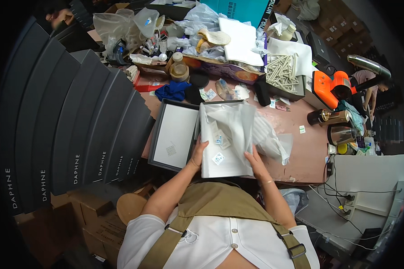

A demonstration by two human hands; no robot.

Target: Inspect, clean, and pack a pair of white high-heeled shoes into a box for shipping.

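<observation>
Evidently I have an open white-lined box between the two hands, at the near edge of the pinkish tabletop. The left hand is closed on its left wall, thumb up by the rim; the right hand clasps the opposite side, thumb beside the loose tissue paper. They are parted only by the box's width; the fingers underneath are hidden, so I can't tell how far they wrap. I judge the box light and stiff, smooth enough to slip a little, and likely to dent under a hard squeeze. I'd hold it by the long side walls, since the tissue looks thin, soft and easily torn. Just left sits a dark shallow box with a pale inside; farther off, pale sticks are heaped in a tray.
</observation>
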